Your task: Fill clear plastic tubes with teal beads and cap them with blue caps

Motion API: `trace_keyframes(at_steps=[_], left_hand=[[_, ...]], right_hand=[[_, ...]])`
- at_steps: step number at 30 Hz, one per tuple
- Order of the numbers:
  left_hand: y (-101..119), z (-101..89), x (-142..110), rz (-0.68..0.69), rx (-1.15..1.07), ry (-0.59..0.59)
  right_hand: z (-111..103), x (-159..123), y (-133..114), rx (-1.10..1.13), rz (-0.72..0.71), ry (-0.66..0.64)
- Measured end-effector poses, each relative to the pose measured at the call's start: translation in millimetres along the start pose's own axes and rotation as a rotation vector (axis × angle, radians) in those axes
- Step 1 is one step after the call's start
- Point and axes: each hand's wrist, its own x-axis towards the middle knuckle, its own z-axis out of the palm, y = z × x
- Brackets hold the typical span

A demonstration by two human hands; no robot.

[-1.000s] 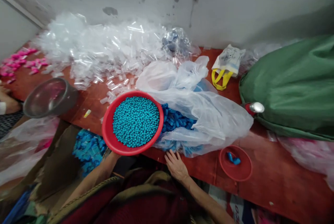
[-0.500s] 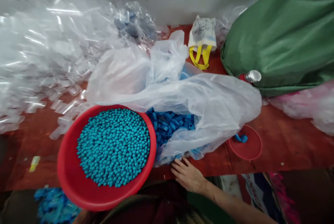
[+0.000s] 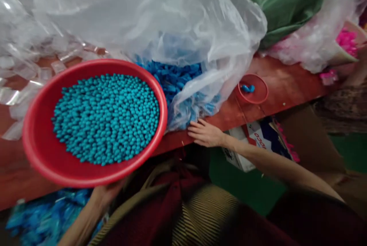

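Observation:
A red basin (image 3: pixel 37 158) full of small turquoise beads (image 3: pixel 109 116) stands at the left and juts over the table's front edge. My left hand (image 3: pixel 107 192) holds it from below at the near side; its fingers are hidden under the basin. Beside the basin, a clear plastic bag (image 3: pixel 229 47) lies with its mouth spread, showing many small blue pieces (image 3: pixel 174 75) inside. My right hand (image 3: pixel 206 133) rests at the table edge, fingers outstretched, the tips touching the bag's near edge.
A small red dish (image 3: pixel 262 100) with a few blue pieces sits right of the bag. Clear plastic pieces (image 3: pixel 17 66) are heaped at the left. Behind is a green sack (image 3: pixel 281 5). Bright pink pieces (image 3: pixel 346 41) lie far right. Below the edge are a printed box (image 3: pixel 243 154) and blue pieces (image 3: pixel 48 215).
The view has tilted down and turned, so the table sits higher and slanted. My left hand and forearm now show below the basin. My right hand stays at the bag's near edge.

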Motion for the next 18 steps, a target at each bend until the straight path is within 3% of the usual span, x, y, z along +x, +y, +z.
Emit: trace_keyframes(at_steps=[3,11,18], left_hand=[[-1.0,0.0,-7.8,-0.059,-0.039,-0.097],[4.5,12.7,-10.4,-0.039,0.025,-0.001],[5.2,11.9,-14.1,-0.024,0.025,-0.038]], right_hand=[[8.3,-3.9,0.9,-0.086,-0.041,0.077],[32.8,-7.8,1.7,-0.108,0.044,0.341],[33.2,-3.1,0.6,-0.138,0.044,0.378]])
